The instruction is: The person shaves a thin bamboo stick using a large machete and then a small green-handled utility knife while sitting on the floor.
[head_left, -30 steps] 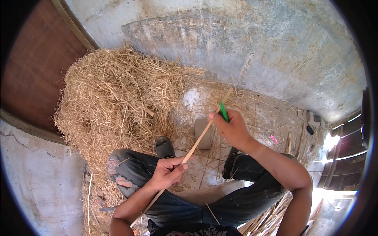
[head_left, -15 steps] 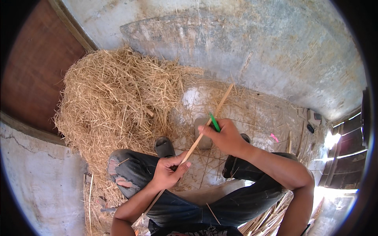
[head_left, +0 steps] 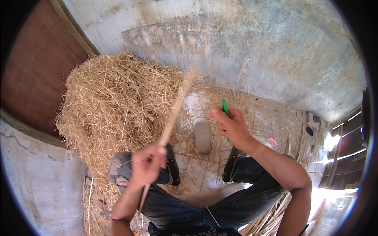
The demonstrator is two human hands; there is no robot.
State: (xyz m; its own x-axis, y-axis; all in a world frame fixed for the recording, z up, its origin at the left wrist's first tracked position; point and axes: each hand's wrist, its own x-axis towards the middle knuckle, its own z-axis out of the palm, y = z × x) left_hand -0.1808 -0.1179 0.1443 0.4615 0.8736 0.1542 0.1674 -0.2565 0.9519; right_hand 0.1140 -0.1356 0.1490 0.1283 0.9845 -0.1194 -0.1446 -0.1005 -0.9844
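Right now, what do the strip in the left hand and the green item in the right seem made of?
Strip: probably bamboo or wood, matte-looking, by its pale tan colour; blur hides any grain. Green item: perhaps plastic, by its bright, even colour; gloss unclear.

The left hand, blurred, is curled into a grip, the left forearm slanting up from below; the right hand, also curled, is farther forward, the right elbow bent outward
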